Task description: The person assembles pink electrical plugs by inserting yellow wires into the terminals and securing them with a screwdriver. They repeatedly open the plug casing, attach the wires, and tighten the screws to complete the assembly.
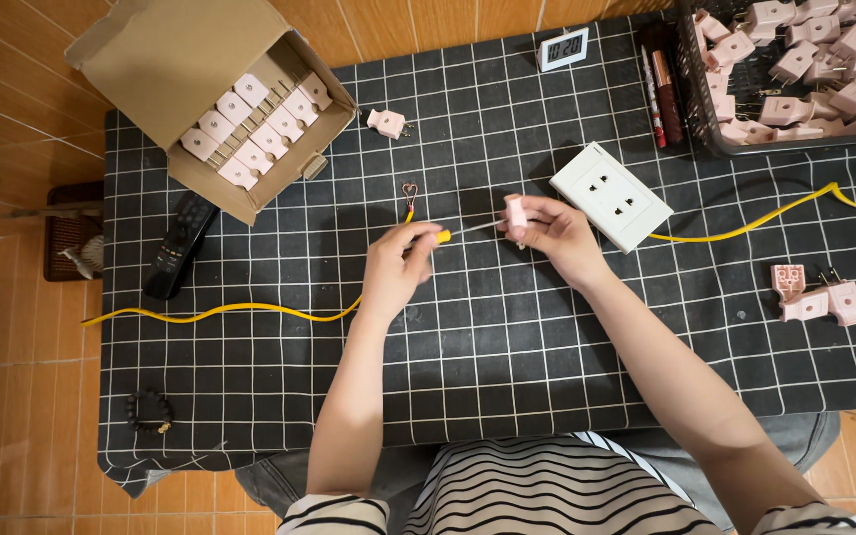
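The left hand [395, 266] is closed around a yellow-handled screwdriver [445, 235], its thin shaft reaching across to the pink plug [516, 214]; the right hand [559, 236] pinches that plug between fingertips, just above the middle of the black grid-patterned mat [507, 376]. A white double socket plate [610, 195] lies just beside the right hand, a yellow cable [250, 311] running from it both ways across the mat; bare mat lies open below both hands toward the near edge. An open cardboard box [165, 69] of pink plugs overhangs the far left corner; a black remote [176, 244] lies near the left edge; a dark basket [691, 94] of plugs sits at the far right corner; loose plugs [824, 297] lie by the right edge.
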